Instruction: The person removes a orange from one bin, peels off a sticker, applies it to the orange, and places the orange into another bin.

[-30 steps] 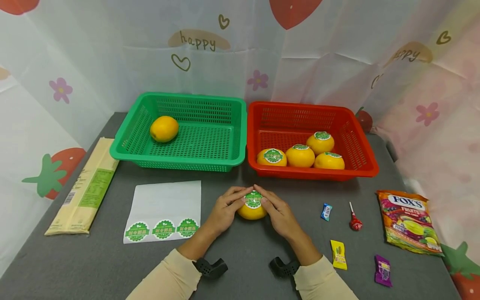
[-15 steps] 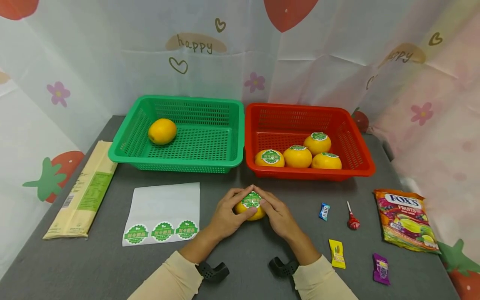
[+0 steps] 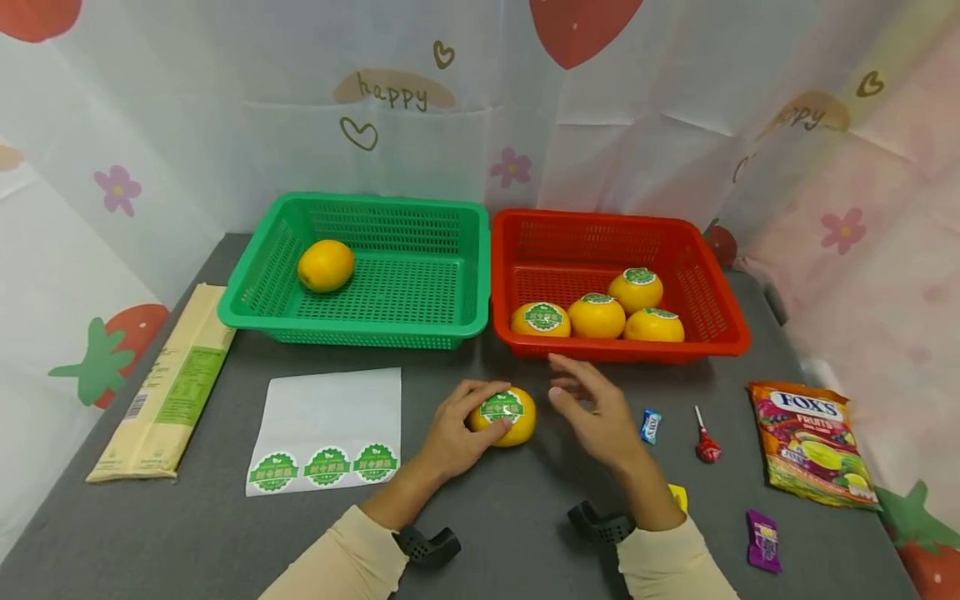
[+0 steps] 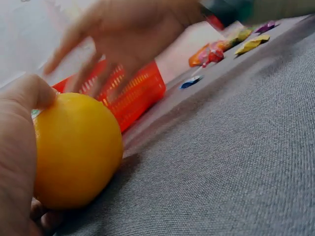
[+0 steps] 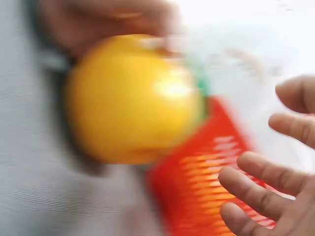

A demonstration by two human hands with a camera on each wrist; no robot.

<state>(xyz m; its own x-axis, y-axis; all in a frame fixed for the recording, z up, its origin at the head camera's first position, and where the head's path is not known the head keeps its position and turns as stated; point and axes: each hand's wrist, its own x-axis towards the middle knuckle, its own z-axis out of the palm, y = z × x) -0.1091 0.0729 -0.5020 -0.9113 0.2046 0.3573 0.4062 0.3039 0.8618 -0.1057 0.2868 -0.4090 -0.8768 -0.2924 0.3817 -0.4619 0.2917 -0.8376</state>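
Note:
On the grey table, between the two hands in the head view, is an orange (image 3: pixel 522 423) with a round green-and-white sticker (image 3: pixel 501 407) on top. My left hand (image 3: pixel 453 429) grips this orange from its left side, the thumb lying over the sticker's lower edge. In the left wrist view the orange (image 4: pixel 81 152) rests low by the cloth. Apart from it, to the right, my right hand (image 3: pixel 600 417) is raised with nothing in it. The right wrist view has its fingers (image 5: pixel 266 172) spread and the orange blurred.
Behind stand a green basket (image 3: pixel 375 333) holding one orange and a red basket (image 3: pixel 727 333) with several stickered oranges. A sticker sheet (image 3: pixel 330 408) lies left, beside a long cream packet (image 3: pixel 161 392). Small sweets, a lollipop (image 3: pixel 707 446) and a candy bag (image 3: pixel 813 442) lie right.
Both hands cupped the orange's top earlier. My right hand has let go and moved right, uncovering the orange's right side; my left hand keeps its grip.

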